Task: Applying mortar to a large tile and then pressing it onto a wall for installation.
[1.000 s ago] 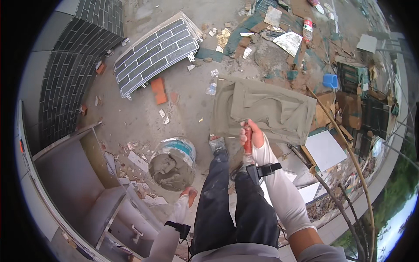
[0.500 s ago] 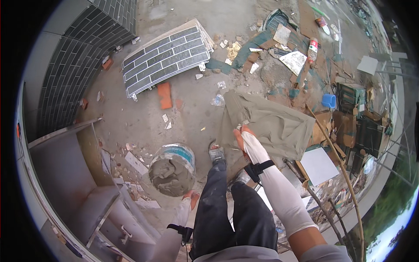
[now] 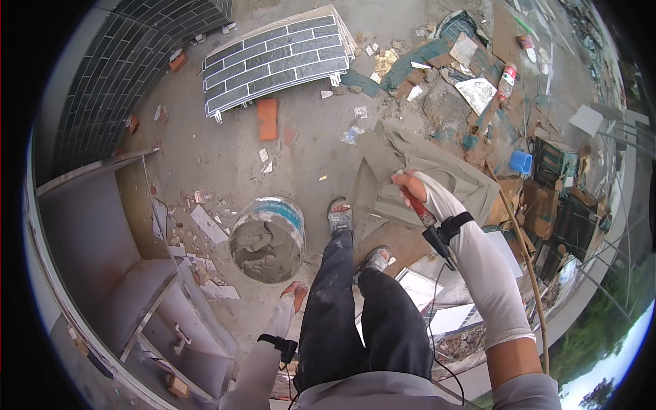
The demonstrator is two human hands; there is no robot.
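Observation:
My right hand [image 3: 408, 184] is closed around the red handle of a tool [image 3: 417, 208], held low over a wide flat panel spread with grey mortar [image 3: 447, 179]. The tool's working end cannot be told apart from the mortar. Ridges and smears mark the wet surface. My left hand [image 3: 296, 294] hangs beside my left leg, just below the bucket [image 3: 285, 212], its fingers loosely apart with nothing visible in them. Thick grey mortar [image 3: 263, 249] fills this white and blue bucket.
A stack of dark brick-pattern panels [image 3: 277, 58] lies ahead, with an orange brick [image 3: 268, 119] near it. Rubble and a plastic bottle [image 3: 506, 83] lie far right. A blue container [image 3: 521, 162] and a long wooden pole [image 3: 523, 246] are at right; a cabinet-like frame [image 3: 147, 273] stands left.
My right hand has moved right across the mortar-covered panel, and the red handle now shows clearly. The mortar surface has new marks. My left hand stays low near the bucket.

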